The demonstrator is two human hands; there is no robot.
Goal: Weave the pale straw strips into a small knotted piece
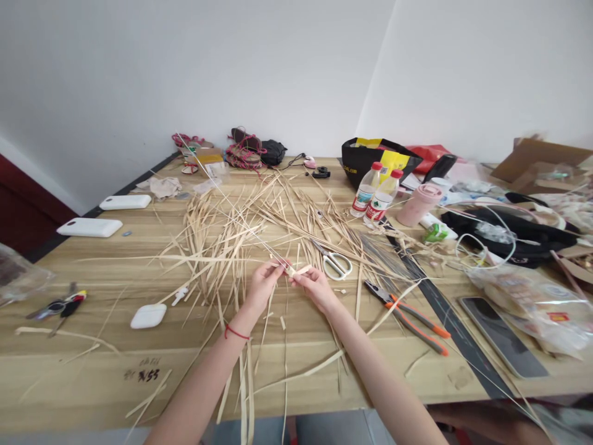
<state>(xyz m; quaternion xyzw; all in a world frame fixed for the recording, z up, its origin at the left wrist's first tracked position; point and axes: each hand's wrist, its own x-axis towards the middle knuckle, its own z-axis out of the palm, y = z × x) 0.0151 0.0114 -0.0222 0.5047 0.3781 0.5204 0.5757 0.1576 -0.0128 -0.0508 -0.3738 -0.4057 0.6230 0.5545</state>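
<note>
Straw strip (299, 270) pinched in our left hand (263, 282) and right hand (315, 286), mid-fold; next bend likely needs firm tension.

Bright, even, soft light fills the frame with faint shadows; the tabletop (115, 247) bows from wide-angle distortion, and the right edge is smeared with blur.

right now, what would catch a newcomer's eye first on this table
A loose heap of pale straw strips sprawls across the middle of the wooden table. At its near edge the left hand and right hand pinch a short straw piece between them. Just right lie white-handled scissors and orange-handled pliers.
</note>
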